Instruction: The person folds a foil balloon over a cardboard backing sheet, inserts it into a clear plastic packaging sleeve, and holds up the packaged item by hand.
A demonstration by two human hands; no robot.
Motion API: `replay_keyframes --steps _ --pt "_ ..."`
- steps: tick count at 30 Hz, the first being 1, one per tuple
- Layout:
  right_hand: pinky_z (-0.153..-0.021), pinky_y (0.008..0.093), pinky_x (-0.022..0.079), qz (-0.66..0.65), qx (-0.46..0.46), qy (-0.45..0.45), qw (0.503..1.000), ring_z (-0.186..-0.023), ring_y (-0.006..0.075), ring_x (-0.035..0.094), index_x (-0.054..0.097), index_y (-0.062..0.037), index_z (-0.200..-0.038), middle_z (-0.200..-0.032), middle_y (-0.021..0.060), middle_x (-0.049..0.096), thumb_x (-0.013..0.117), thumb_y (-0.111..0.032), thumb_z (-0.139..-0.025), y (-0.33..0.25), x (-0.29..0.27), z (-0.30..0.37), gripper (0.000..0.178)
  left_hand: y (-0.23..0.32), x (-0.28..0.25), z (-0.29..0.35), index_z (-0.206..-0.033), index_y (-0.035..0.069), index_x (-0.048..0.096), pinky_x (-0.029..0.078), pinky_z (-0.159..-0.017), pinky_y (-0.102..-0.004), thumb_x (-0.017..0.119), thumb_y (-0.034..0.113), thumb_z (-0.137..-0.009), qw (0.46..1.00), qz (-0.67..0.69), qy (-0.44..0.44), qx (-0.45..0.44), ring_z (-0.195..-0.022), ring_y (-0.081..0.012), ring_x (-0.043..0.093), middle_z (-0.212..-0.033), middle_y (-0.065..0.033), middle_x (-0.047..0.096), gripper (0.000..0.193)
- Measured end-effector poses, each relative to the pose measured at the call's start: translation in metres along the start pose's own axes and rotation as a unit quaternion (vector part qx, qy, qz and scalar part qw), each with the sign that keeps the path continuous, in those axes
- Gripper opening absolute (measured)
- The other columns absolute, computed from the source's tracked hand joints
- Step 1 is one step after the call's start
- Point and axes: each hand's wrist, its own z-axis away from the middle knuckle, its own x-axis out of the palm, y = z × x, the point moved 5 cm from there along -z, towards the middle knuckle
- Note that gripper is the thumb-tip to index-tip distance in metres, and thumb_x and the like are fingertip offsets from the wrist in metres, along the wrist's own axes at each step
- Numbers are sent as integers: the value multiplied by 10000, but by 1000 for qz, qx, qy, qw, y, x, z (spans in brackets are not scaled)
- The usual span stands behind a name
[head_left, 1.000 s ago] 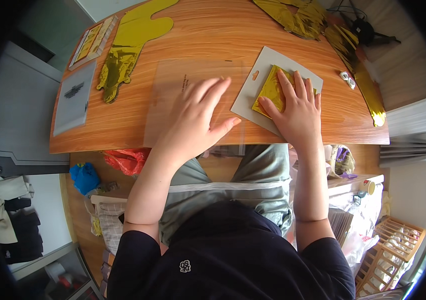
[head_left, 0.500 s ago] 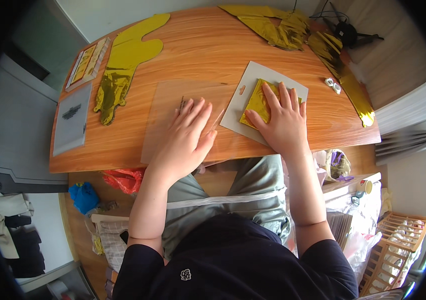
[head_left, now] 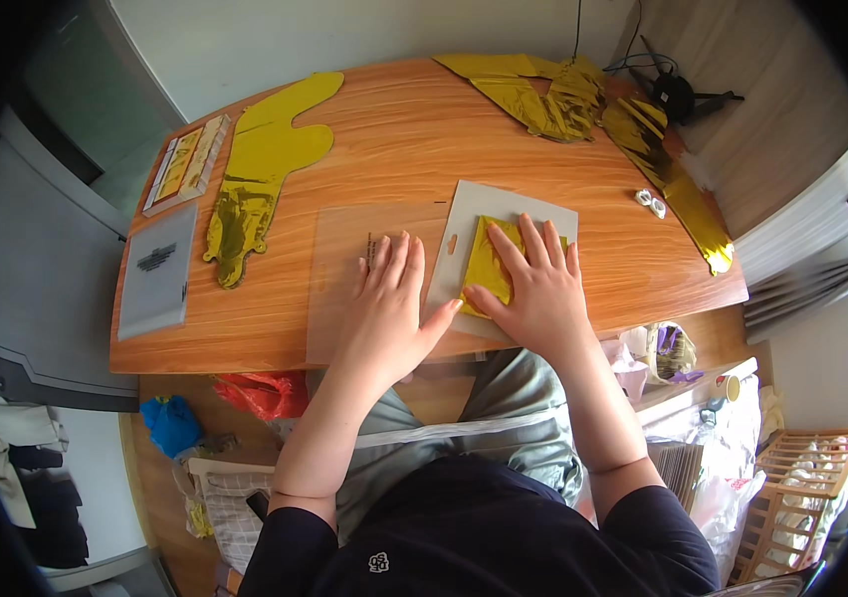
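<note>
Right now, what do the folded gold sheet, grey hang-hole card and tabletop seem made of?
Folded gold sheet: probably metallised plastic film, glossy, judging by its glints and creases.
Grey hang-hole card: likely paperboard, matte, with an even, flat face.
Tabletop: wood or wood-look laminate, satin; its grain streaks fit either.

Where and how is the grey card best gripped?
The grey card is probably best pinched at its left edge, by the slot, coming from the left: it lies flat, that margin is bare of gold foil, and the right hand spreads over the foil.
</note>
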Motion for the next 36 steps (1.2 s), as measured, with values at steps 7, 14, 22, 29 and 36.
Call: replay_keyframes --steps 7,14,22,29,36 --pt "-1237 617 216 -19 -51 -55 997 -1527 452 300 498 -254 -1551 -1637 186 382 652 -655 -892 -1 -7 14 787 3 1 -3 -1569 -17 370 180 -1265 -575 581 522 -1008 999 -45 1 0 -1548 -436 267 -1641 -253 344 805" --pt "-1241 612 212 -21 -48 -64 997 -1532 450 293 497 -260 -1552 -1644 183 372 648 -660 -897 -1 -7 14 782 3 4 -6 -1561 -4 394 186 -1262 -576 564 464 -1025 998 -66 12 -13 -1547 -428 278 -1634 -245 364 732" --pt "-1243 607 210 -18 -49 -62 997 -1531 453 290 492 -261 -1555 -1642 186 372 636 -666 -905 -1 -7 13 779 4 3 -12 -1549 33 433 197 -1257 -579 561 414 -1027 997 -66 24 10 -1526 -421 323 -1619 -225 397 658" --pt "-1243 602 206 -18 -64 -63 996 -1527 454 295 481 -258 -1562 -1641 196 369 595 -677 -932 0 -5 12 765 2 12 -15 -1535 6 435 218 -1245 -596 542 405 -1031 997 -42 36 52 -1503 -441 347 -1591 -237 425 652" --pt "-1238 606 209 -18 -76 -50 996 -1520 458 304 471 -257 -1567 -1632 206 379 479 -569 -1039 -3 4 3 614 -4 7 -19 -1578 30 380 202 -1254 -588 505 408 -1060 999 1 0 32 -1537 -446 283 -1637 -242 357 653"
